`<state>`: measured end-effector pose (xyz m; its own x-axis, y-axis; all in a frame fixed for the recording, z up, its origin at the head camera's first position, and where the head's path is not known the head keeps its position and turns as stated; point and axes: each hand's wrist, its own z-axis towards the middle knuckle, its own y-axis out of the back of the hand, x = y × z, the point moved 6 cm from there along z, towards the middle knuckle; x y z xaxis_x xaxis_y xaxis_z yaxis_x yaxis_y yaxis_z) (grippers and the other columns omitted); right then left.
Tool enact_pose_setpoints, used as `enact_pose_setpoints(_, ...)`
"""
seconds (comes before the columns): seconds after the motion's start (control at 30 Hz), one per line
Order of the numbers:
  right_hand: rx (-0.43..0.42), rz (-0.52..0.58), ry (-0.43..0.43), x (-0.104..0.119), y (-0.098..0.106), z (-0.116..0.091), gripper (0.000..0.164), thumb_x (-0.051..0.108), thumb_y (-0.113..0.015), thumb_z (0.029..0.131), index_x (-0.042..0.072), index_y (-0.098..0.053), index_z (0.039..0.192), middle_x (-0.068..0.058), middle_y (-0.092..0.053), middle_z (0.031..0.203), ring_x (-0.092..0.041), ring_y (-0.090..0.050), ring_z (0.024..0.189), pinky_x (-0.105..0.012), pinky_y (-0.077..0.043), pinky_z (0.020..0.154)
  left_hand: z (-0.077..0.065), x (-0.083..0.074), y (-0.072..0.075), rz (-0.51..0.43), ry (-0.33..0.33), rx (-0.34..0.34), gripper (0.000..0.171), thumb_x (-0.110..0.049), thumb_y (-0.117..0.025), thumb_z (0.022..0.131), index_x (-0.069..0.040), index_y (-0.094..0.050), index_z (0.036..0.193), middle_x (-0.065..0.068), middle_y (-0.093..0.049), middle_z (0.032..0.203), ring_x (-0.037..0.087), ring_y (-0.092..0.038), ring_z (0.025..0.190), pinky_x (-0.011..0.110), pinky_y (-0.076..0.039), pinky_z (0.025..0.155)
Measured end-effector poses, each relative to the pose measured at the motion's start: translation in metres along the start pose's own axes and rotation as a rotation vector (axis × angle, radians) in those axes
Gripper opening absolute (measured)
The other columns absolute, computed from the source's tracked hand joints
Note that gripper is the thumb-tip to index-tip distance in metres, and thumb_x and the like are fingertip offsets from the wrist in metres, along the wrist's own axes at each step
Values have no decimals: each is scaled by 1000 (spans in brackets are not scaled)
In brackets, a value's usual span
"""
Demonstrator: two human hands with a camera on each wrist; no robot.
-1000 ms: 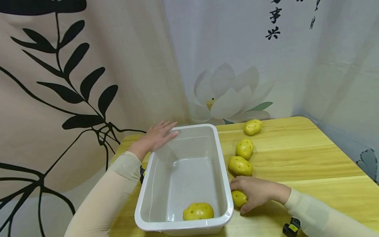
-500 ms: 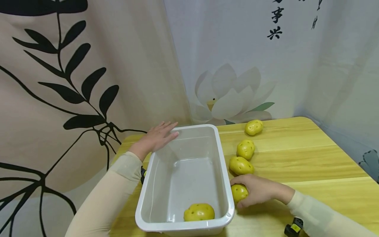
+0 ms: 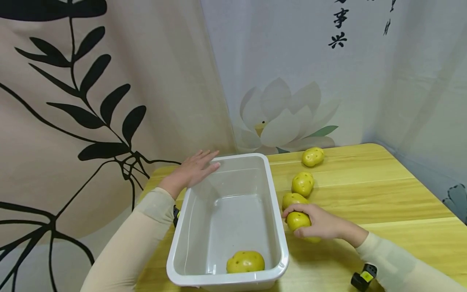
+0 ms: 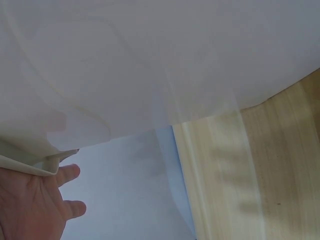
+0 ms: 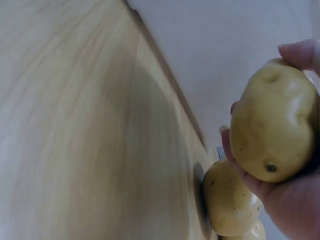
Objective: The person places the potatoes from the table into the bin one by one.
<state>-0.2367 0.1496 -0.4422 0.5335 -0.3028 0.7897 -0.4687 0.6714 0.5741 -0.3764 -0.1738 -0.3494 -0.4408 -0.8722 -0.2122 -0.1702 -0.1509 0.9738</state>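
Observation:
My right hand (image 3: 321,222) grips a yellow potato (image 3: 298,221) just right of the bin; in the right wrist view the potato (image 5: 275,122) is raised off the table, with fingers and thumb around it. My left hand (image 3: 191,169) lies with straight fingers over the far left rim of the white plastic bin (image 3: 273,211); the left wrist view has the hand (image 4: 35,200) against the rim from outside. Inside the bin, at its near end, lies one potato (image 3: 245,261). Right behind my right hand sits another potato (image 3: 292,199), partly covered by it.
Further back on the wooden table (image 3: 365,186), a potato (image 3: 303,183) and a farther potato (image 3: 312,156) continue the row along the bin's right side. A printed curtain (image 3: 175,81) hangs behind the table's back edge.
My right hand has closed around the nearest potato in the row and lifted it up from the table, slightly away from me. The left hand and the bin stay put.

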Motion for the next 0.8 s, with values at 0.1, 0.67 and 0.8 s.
enact_pose_setpoints(0.1, -16, 25, 22, 4, 3, 1, 38, 10, -70, 79, 12, -60, 116, -1, -60, 105, -11, -58, 80, -28, -51, 66, 0, 0, 0, -1, 2, 3, 72, -73, -18, 92, -37, -12, 154, 1, -11, 161, 29, -1, 147, 58, -2, 114)
enact_pose_setpoints(0.67, -60, 253, 64, 12, 12, 2, 33, 2, -69, 84, 5, -59, 115, -13, -58, 106, -16, -60, 84, -33, -55, 65, 1, 1, -1, -5, -4, 0, 72, -73, -19, 93, -37, -14, 154, 3, -13, 161, 31, -3, 147, 60, -5, 113)
enact_pose_setpoints(0.8, -61, 323, 77, 14, 16, 2, 28, -2, -64, 86, 4, -58, 113, -20, -57, 100, -16, -59, 81, -34, -55, 64, 2, 2, -1, -4, 0, 3, 72, -73, -17, 93, -37, -13, 154, 2, -11, 161, 31, -2, 147, 60, -4, 113)
